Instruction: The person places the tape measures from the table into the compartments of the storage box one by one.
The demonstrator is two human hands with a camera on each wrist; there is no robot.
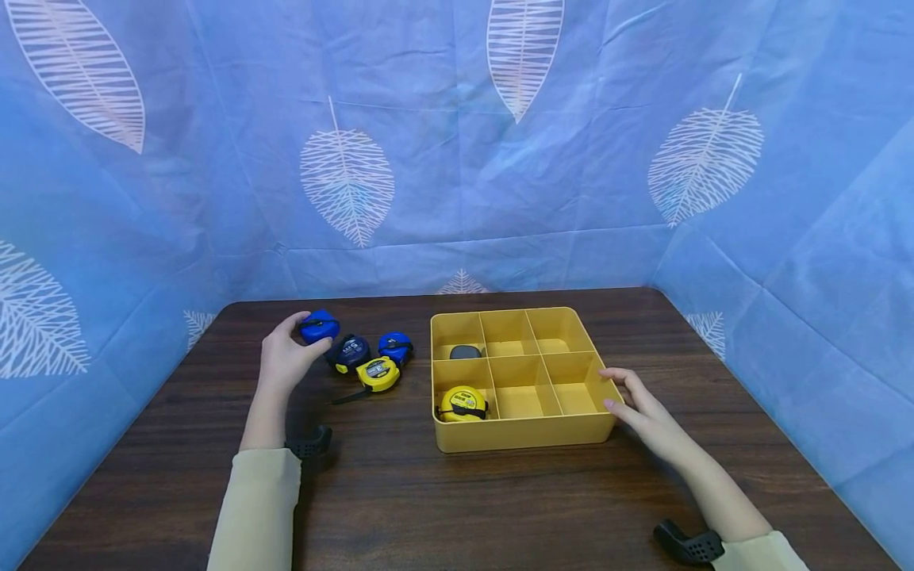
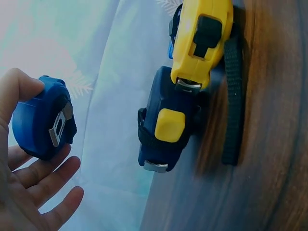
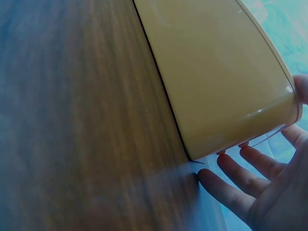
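Note:
My left hand [image 1: 282,357] pinches a blue tape measure [image 1: 319,326] between thumb and fingers; its metal hook and black strap show in the left wrist view. Beside it lie a dark navy tape measure [image 1: 351,354], a yellow one [image 1: 378,373] with a black strap, and another blue one [image 1: 395,347]. My right hand [image 1: 643,412] grips the right wall of a yellow divided box [image 1: 528,434], thumb over the rim and fingers against the outside. In the box's front left compartment sits a yellow tape measure [image 1: 462,404]; a dark grey object [image 1: 465,352], partly hidden, lies in the back left one.
The box stands on a dark wooden table [image 1: 385,492], its other compartments showing bare floors. Blue cloth [image 1: 443,182] with white leaf prints surrounds the table at the back and sides. Each wrist wears a black band [image 1: 689,543].

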